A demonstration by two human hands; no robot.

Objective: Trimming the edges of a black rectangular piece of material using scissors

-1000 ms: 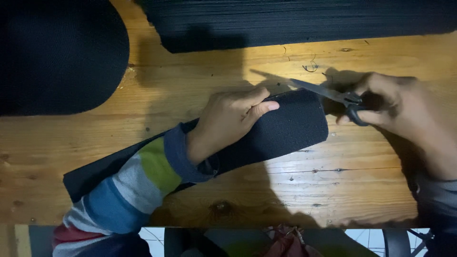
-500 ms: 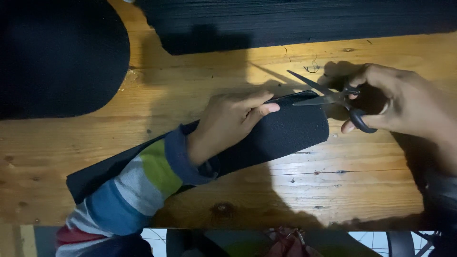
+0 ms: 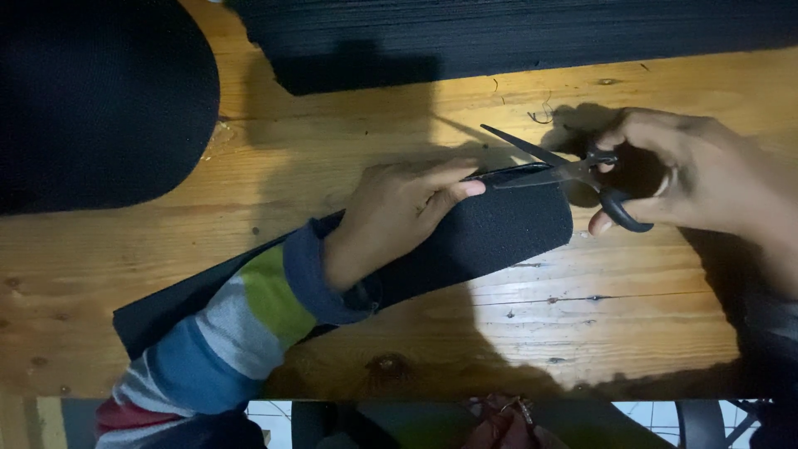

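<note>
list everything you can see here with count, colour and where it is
dark strip: 1, black, rough-grained with a rounded end, lying slantwise across the middle of the table
scissors: 1, black handles and metal blades, blades open at the strip's upper edge
rounded dark piece: 1, black, top left
long dark sheet: 1, black, along the top edge
thread scrap: 1, dark, on the wood above the scissors
table: 1, light brown wood planks with knots
striped sleeve: 1, blue, grey, green and red, lower left
left hand: 1, pressing flat on the strip
right hand: 1, fingers in the scissors' handles
</note>
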